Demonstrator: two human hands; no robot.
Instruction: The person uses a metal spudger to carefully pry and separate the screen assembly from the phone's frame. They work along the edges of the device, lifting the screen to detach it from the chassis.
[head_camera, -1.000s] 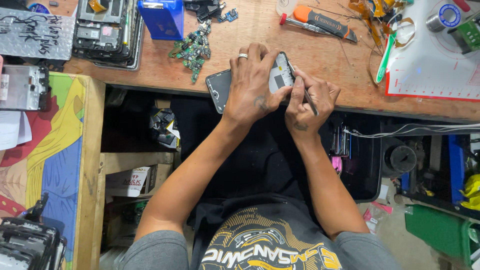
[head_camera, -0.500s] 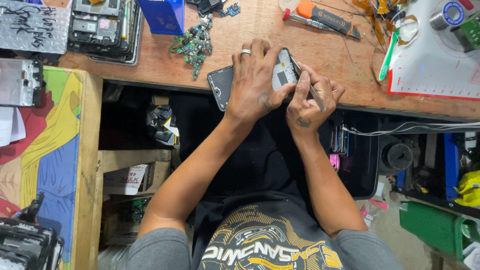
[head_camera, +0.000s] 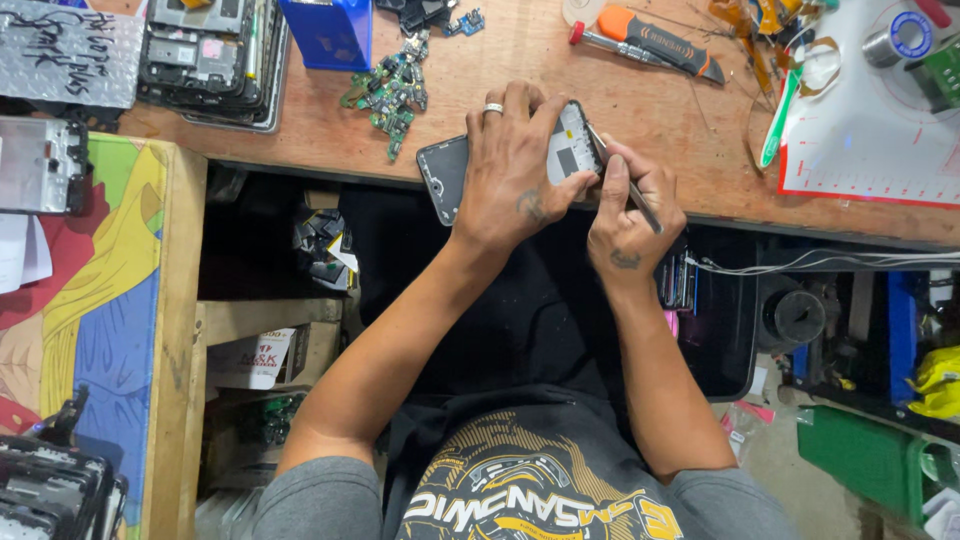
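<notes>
While the left hand (head_camera: 515, 175) grips the opened phone (head_camera: 500, 160) at the wooden bench (head_camera: 640, 90) edge, the right hand (head_camera: 625, 215) pinches a thin tool (head_camera: 625, 185) against it; a screwdriver (head_camera: 650, 40) lies well apart.

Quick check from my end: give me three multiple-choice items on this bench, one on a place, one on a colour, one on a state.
1. Where does the opened phone lie?
A. at the bench's near edge
B. on the white mat
C. on the floor

2. What colour is the box at the bench's far side?
A. red
B. blue
C. yellow

3. The right hand is:
A. empty
B. holding a thin tool
C. flat on the bench

A: the phone overhangs the wooden edge under the left hand.
B: its walls are blue.
B: a thin tool sits in its grip, tip at the phone.
</notes>
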